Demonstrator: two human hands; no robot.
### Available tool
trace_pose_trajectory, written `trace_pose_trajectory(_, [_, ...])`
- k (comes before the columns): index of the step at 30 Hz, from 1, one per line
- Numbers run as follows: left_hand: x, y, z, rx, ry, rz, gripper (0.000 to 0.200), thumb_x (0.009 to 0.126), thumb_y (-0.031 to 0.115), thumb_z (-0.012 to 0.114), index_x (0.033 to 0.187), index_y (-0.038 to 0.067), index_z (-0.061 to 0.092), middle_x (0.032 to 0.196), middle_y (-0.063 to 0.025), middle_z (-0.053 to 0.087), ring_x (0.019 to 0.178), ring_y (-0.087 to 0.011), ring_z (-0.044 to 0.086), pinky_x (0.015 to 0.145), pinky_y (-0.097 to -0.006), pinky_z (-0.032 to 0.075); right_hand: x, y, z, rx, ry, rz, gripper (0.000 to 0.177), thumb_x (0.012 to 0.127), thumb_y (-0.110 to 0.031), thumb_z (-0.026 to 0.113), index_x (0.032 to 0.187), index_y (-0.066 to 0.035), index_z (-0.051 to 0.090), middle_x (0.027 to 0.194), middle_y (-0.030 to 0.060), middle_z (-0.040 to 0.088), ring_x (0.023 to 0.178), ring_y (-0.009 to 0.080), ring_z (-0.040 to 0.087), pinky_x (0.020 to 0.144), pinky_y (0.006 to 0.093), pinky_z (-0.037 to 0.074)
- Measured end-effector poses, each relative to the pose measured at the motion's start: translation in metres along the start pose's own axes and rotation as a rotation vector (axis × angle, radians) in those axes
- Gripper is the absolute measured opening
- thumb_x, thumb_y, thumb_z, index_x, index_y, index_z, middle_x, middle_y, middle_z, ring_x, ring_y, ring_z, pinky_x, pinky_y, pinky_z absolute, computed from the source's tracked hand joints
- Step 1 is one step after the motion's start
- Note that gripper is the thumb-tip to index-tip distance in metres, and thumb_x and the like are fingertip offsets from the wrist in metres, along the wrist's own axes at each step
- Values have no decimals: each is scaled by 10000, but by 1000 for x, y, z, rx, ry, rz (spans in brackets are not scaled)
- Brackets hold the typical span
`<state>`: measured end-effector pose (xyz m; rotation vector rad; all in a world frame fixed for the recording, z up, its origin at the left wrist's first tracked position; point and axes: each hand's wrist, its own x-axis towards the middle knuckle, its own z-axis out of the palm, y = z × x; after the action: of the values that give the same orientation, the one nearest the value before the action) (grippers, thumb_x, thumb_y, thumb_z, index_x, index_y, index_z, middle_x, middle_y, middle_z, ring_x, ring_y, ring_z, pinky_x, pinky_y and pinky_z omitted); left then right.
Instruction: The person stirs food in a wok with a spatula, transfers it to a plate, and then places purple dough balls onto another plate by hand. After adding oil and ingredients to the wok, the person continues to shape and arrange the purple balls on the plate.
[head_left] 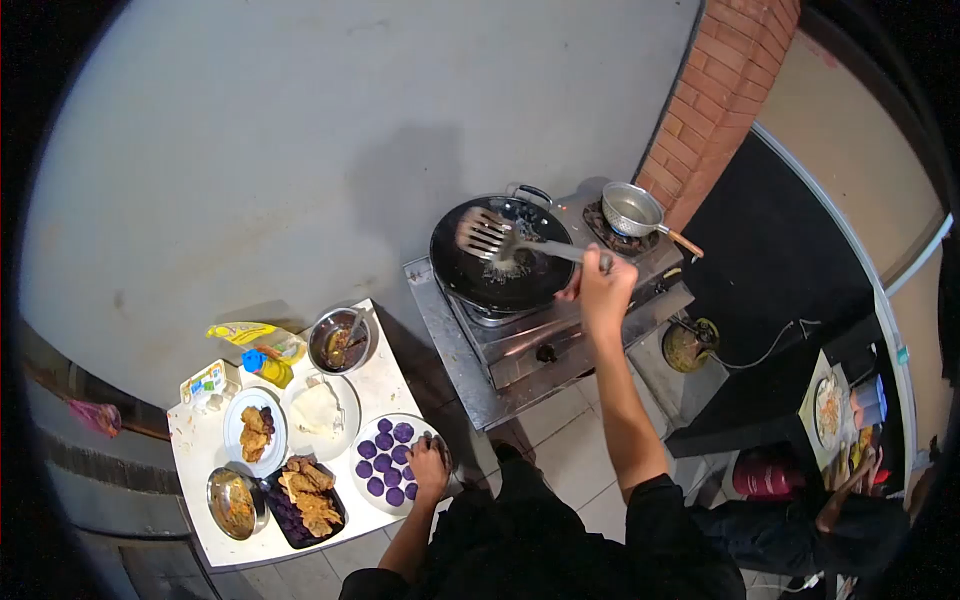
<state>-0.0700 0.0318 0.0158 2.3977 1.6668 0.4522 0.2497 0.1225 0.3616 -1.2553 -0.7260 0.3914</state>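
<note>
My right hand [607, 290] is closed around the handle of a metal slotted turner [490, 236]. The turner's head is over the black wok [465, 275], which stands on the stove and has pale bits and some liquid in it. To the lower left, my left hand [430, 466] is over a white plate [362, 440] of several purple balls [384, 441]. Its fingers are bent down around one ball at the plate's right side, partly hiding it.
A saucepan [632, 210] with a wooden handle sits on the other burner. The white table [385, 375] holds a steel bowl [342, 340], a plate of white powder [318, 410], a black tray of fried food [312, 495] and a bottle [267, 368]. Another person [790, 530] works at far right.
</note>
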Motion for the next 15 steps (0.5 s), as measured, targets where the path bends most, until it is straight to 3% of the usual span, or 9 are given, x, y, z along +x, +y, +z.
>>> trace_pose_trajectory(5, [2,5,5,-6,3,-123,270,839,238,607,1024,53,674,1132,-131,594,1046,-301,553,888,-451,383,70,50,-12,-414,-53,-230,356,900,-119,570,607,80,533,480,111,533,379,183,548,374,313,495])
trace_pose_trajectory(6, [2,10,6,-5,-6,-163,269,836,233,608,1025,54,675,1140,-127,595,1052,-301,553,891,-452,385,77,54,-10,-478,-55,-247,340,876,-123,583,617,94,546,492,169,545,397,270,570,405,371,475])
trace_pose_trajectory(9, [5,25,-7,13,-2,-242,280,834,234,615,1044,57,671,1148,-109,597,1070,-299,547,902,-459,387,109,85,-8,-617,-166,-379,321,867,-128,589,630,87,565,524,210,547,444,353,569,479,441,454])
trace_pose_trajectory(10, [5,28,-2,0,8,-299,291,826,254,635,1046,67,672,1157,-103,596,1106,-298,529,917,-467,379,116,89,-6,-636,-199,-355,312,863,-157,600,658,77,588,568,240,552,534,421,575,553,488,434])
trace_pose_trajectory(13, [7,41,3,38,99,-332,289,818,263,650,1035,74,678,1147,-101,595,1123,-299,511,920,-472,373,135,100,5,-720,-250,-519,324,869,-197,602,685,70,610,591,251,563,589,436,592,561,489,448])
trace_pose_trajectory(15, [11,47,9,49,121,-379,270,807,238,653,1017,71,684,1143,-103,590,1123,-305,503,923,-473,364,140,105,12,-800,-251,-490,328,874,-231,591,727,58,634,641,258,590,634,460,598,595,501,469])
